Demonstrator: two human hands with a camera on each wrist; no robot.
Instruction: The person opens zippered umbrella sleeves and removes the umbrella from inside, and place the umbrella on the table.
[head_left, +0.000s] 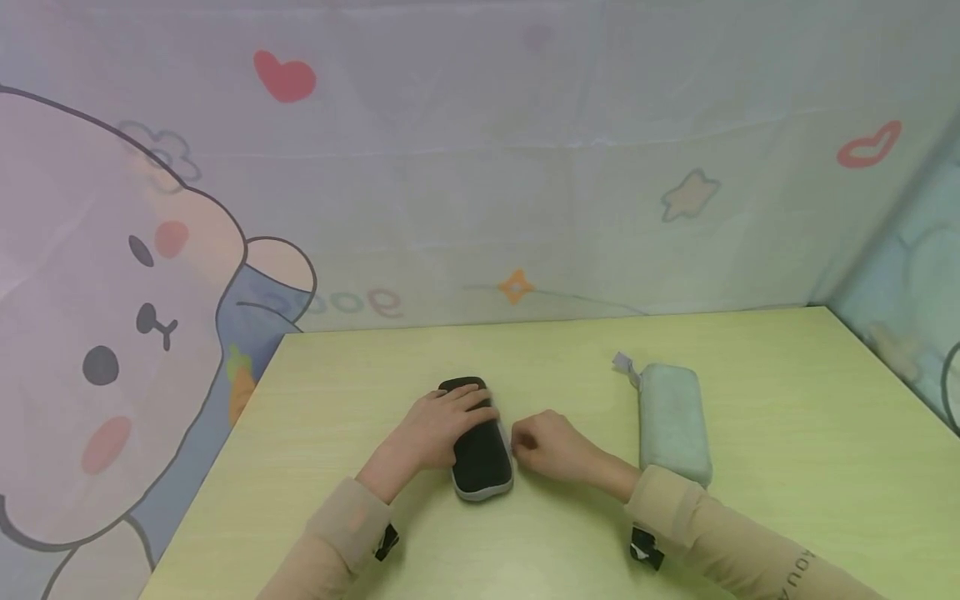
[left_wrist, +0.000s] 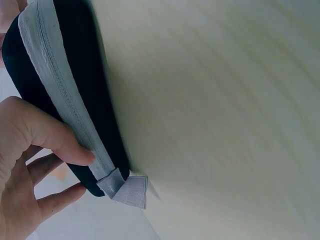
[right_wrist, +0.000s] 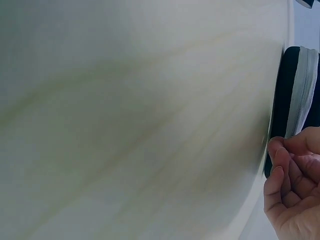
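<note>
A black zip case (head_left: 481, 454) with a grey zipper band lies on the table, slightly left of centre. My left hand (head_left: 441, 425) holds it from the left, fingers laid across its top. In the left wrist view the thumb (left_wrist: 75, 145) presses along the grey zipper band (left_wrist: 65, 100), close to a grey fabric tab (left_wrist: 131, 191) at the case's end. On the case's right side is my right hand (head_left: 551, 447), fingers curled. Seen from the right wrist, this hand (right_wrist: 297, 177) pinches at the zipper with thumb and index finger, which hide the zipper pull.
A pale green zip case (head_left: 673, 421) with a grey tab (head_left: 625, 364) lies on the right, beyond the right forearm. The light yellow table (head_left: 360, 367) ends at a printed cloth backdrop (head_left: 465, 192) behind it.
</note>
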